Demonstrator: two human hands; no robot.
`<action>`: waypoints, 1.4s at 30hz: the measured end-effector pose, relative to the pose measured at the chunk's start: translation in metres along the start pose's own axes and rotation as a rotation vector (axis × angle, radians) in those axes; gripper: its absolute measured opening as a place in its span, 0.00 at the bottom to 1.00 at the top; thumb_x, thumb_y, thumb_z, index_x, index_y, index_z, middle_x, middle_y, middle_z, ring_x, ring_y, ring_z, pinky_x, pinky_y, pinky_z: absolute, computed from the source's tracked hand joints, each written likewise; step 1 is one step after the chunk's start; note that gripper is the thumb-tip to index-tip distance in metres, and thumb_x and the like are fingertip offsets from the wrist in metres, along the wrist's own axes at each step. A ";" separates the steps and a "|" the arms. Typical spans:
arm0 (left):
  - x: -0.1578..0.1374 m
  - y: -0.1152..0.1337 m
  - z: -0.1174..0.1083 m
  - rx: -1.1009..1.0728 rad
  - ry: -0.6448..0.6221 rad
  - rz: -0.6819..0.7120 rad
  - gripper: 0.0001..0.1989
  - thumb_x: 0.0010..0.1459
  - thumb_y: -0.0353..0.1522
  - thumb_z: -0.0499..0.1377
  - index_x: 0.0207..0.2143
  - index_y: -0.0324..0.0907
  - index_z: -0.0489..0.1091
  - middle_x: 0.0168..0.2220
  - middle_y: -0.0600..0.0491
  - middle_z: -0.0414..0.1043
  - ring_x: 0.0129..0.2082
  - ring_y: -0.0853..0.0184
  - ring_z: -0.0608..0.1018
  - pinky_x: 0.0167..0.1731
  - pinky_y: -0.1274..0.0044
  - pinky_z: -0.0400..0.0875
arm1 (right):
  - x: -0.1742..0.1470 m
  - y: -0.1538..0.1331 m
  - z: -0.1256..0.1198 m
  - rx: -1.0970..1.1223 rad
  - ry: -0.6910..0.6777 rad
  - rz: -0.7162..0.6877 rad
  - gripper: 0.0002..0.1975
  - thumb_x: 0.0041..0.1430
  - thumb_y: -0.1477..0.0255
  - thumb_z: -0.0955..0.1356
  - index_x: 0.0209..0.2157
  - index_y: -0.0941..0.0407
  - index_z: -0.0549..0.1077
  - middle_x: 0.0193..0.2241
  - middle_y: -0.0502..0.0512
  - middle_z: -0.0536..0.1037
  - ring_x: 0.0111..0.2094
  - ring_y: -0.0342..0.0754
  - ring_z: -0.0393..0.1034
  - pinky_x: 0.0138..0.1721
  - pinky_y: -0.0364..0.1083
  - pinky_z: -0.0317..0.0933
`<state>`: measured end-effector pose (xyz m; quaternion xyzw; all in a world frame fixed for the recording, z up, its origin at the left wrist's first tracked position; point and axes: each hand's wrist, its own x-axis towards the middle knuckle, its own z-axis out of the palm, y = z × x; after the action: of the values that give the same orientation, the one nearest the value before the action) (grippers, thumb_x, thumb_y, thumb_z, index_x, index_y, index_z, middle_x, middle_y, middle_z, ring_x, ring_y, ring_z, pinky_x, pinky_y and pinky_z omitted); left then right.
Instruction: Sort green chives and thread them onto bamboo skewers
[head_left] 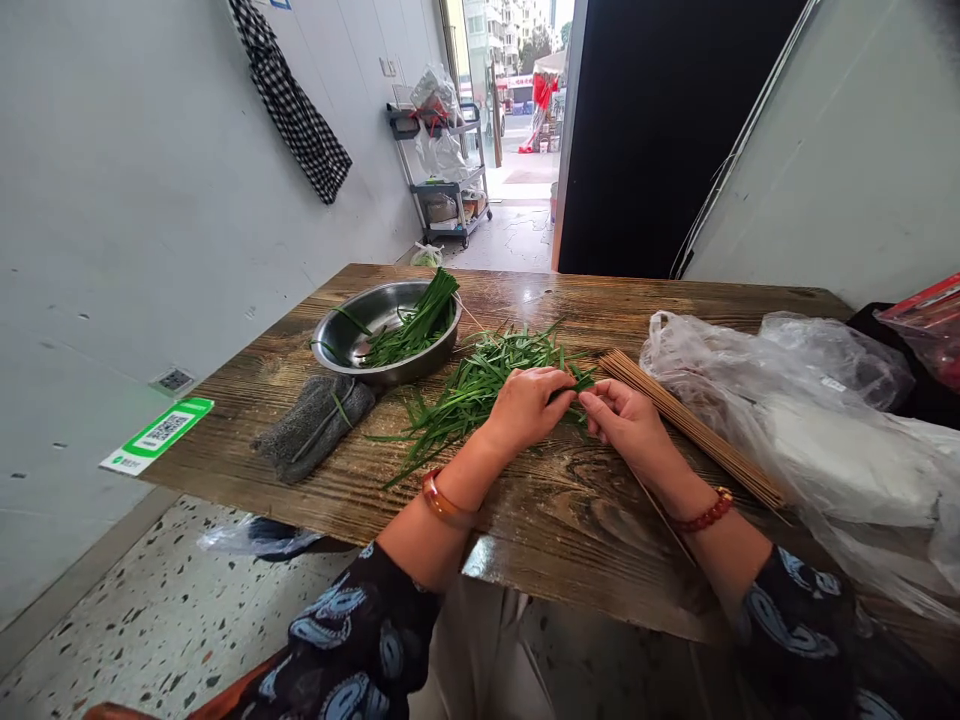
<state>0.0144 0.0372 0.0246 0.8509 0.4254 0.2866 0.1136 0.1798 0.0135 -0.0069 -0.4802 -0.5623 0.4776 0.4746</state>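
My left hand [529,405] is closed around a small bunch of green chives [583,382], over the near side of a loose pile of cut chives [491,375]. Close beside it, almost touching, my right hand [619,415] has its thumb and fingers pinched together. A thin bamboo skewer [664,512] runs back from that hand beneath the wrist; its front tip is hidden by the fingers. To the right of my right hand lies a thick bundle of bamboo skewers [697,430]. At the left stands a steel bowl [330,335] with more chives inside.
A dark grey mesh cloth [311,425] lies before the bowl on the wooden table [570,530]. Clear plastic bags [750,370], one around a white block, cover the right side. A green code card [157,437] sits at the left edge. Beyond stands a cart [442,185] by the doorway.
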 end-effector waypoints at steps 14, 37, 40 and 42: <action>0.006 -0.012 -0.018 -0.233 0.315 -0.216 0.12 0.61 0.34 0.55 0.31 0.38 0.75 0.27 0.53 0.73 0.28 0.70 0.71 0.31 0.78 0.64 | 0.000 -0.005 0.000 0.166 0.113 0.108 0.19 0.48 0.56 0.73 0.31 0.58 0.71 0.17 0.46 0.71 0.15 0.38 0.61 0.17 0.40 0.54; 0.003 -0.025 0.009 0.122 0.015 -0.254 0.07 0.57 0.28 0.56 0.29 0.40 0.73 0.30 0.52 0.69 0.29 0.69 0.71 0.33 0.76 0.65 | 0.000 -0.003 0.005 0.030 0.080 0.041 0.15 0.52 0.58 0.69 0.30 0.57 0.69 0.16 0.47 0.71 0.14 0.38 0.60 0.17 0.40 0.52; 0.005 -0.025 0.006 0.014 0.105 -0.236 0.07 0.55 0.26 0.55 0.27 0.39 0.71 0.28 0.53 0.67 0.29 0.70 0.70 0.33 0.77 0.64 | 0.002 -0.002 0.004 0.048 0.093 0.034 0.15 0.52 0.58 0.68 0.31 0.57 0.69 0.16 0.46 0.72 0.14 0.39 0.60 0.17 0.40 0.53; 0.006 -0.024 0.005 -0.108 0.135 -0.251 0.06 0.54 0.25 0.55 0.27 0.38 0.69 0.27 0.54 0.68 0.28 0.71 0.69 0.33 0.78 0.64 | 0.002 -0.002 0.004 0.052 0.095 0.030 0.15 0.52 0.58 0.68 0.31 0.57 0.70 0.17 0.46 0.72 0.14 0.39 0.60 0.17 0.40 0.54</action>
<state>0.0045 0.0567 0.0121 0.7625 0.5191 0.3491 0.1652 0.1750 0.0153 -0.0051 -0.4980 -0.5193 0.4758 0.5059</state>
